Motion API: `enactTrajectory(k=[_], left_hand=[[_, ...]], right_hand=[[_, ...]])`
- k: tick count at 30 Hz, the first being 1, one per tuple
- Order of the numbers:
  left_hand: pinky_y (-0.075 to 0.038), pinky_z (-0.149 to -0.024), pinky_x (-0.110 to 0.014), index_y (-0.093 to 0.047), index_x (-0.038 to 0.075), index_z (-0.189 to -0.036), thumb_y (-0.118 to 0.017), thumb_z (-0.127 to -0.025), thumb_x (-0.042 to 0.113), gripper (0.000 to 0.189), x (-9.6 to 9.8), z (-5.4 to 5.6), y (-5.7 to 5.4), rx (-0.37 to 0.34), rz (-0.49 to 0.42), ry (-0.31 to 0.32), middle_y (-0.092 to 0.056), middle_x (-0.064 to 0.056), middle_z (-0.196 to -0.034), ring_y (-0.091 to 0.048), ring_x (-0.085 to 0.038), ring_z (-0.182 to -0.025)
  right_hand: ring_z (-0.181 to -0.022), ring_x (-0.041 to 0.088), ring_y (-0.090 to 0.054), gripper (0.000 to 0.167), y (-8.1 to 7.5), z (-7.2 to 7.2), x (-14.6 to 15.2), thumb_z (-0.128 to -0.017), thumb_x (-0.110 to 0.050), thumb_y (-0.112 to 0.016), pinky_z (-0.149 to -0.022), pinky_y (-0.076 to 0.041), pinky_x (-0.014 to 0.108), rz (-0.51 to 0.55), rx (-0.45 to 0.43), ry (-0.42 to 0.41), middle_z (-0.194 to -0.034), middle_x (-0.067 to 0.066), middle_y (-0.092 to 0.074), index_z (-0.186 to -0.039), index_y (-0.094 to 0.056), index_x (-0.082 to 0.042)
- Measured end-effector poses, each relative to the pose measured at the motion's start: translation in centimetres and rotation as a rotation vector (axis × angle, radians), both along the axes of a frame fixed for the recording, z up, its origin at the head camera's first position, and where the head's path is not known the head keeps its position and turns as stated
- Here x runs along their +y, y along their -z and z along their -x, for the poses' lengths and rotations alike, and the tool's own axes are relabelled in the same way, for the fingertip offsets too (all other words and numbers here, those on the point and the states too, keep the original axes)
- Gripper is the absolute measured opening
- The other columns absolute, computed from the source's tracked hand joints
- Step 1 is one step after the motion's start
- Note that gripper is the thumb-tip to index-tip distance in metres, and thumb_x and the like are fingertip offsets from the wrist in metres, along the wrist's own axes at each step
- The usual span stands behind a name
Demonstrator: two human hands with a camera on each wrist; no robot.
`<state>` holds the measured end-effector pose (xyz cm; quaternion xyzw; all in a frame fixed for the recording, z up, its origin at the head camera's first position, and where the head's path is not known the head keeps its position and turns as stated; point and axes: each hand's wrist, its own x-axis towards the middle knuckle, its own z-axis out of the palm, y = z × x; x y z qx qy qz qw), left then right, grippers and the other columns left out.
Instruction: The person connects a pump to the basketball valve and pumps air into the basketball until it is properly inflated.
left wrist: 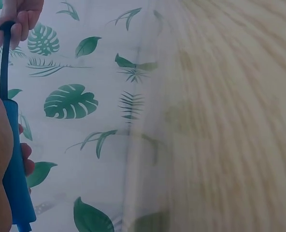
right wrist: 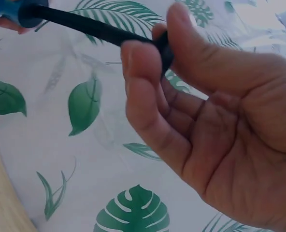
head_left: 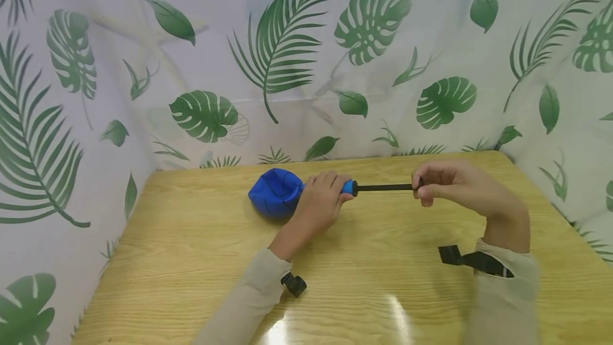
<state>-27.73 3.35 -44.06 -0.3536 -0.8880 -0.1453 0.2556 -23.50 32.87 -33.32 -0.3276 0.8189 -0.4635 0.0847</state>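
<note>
A dented, partly deflated blue ball (head_left: 274, 194) with dark lines sits on the table near its back edge. Just right of it, my left hand (head_left: 322, 197) wraps round the blue barrel of a hand pump (left wrist: 16, 164). A long black plunger rod (head_left: 383, 188) sticks out of the barrel to the right. At its far end my right hand (head_left: 450, 185) pinches the small black knob (right wrist: 166, 53) between thumb and fingers. The barrel's other end points to the ball; the joint between them is hidden behind the left hand.
The wooden table (head_left: 191, 260) runs back to a white cloth wall (head_left: 297, 137) printed with green leaves, which also encloses the left and right sides. Black straps with small devices sit on both sleeved wrists.
</note>
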Motion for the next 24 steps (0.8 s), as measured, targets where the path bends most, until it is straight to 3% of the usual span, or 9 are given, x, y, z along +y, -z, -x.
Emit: enactTrajectory(k=[4, 8, 14, 20, 24], left_hand=[[-0.052, -0.090, -0.040, -0.059, 0.009, -0.129, -0.008, -0.104, 0.047, 0.068, 0.2, -0.1, 0.2, 0.018, -0.010, -0.001, -0.065, -0.006, -0.113, -0.063, -0.024, -0.107], [-0.051, -0.088, -0.039, -0.058, 0.010, -0.128, -0.010, -0.105, 0.046, 0.065, 0.5, -0.1, 0.3, 0.026, -0.016, -0.008, -0.065, -0.006, -0.111, -0.063, -0.023, -0.105], [-0.051, -0.091, -0.039, -0.057, 0.010, -0.130, -0.023, -0.106, 0.044, 0.054, 0.5, -0.2, 0.2, -0.019, 0.002, -0.001, -0.064, -0.005, -0.111, -0.062, -0.024, -0.106], [-0.049, -0.095, -0.039, -0.058, 0.010, -0.130, -0.045, -0.107, 0.038, 0.038, -0.1, 0.0, 0.0, -0.041, 0.025, -0.006, -0.064, -0.004, -0.113, -0.062, -0.022, -0.109], [-0.049, -0.099, -0.039, -0.059, 0.011, -0.130, -0.050, -0.105, 0.037, 0.037, -0.6, 0.2, -0.2, -0.051, 0.034, -0.002, -0.065, -0.003, -0.114, -0.062, -0.021, -0.113]], right_hand=[[-0.071, 0.020, -0.064, 0.004, 0.7, 1.0, -1.9, -0.098, -0.002, -0.064, -0.068, -0.057, 0.031, -0.030, -0.019, 0.038, -0.083, 0.006, -0.064, -0.099, -0.065, -0.006], [-0.069, 0.020, -0.063, 0.003, 1.5, 2.0, -4.4, -0.098, 0.000, -0.064, -0.068, -0.057, 0.032, -0.022, -0.079, 0.041, -0.082, 0.007, -0.062, -0.096, -0.065, 0.002], [-0.069, 0.017, -0.062, 0.003, 2.7, 3.0, -7.4, -0.096, 0.003, -0.065, -0.067, -0.056, 0.031, -0.046, -0.128, 0.068, -0.081, 0.011, -0.063, -0.095, -0.064, 0.006], [-0.071, 0.017, -0.063, 0.005, 3.3, 3.1, -8.1, -0.094, 0.006, -0.065, -0.068, -0.056, 0.029, -0.068, -0.098, 0.070, -0.082, 0.011, -0.064, -0.095, -0.065, 0.001], [-0.074, 0.018, -0.064, 0.003, 3.3, 3.0, -8.0, -0.096, 0.001, -0.066, -0.071, -0.057, 0.030, -0.074, -0.099, 0.054, -0.083, 0.011, -0.065, -0.098, -0.065, 0.001]])
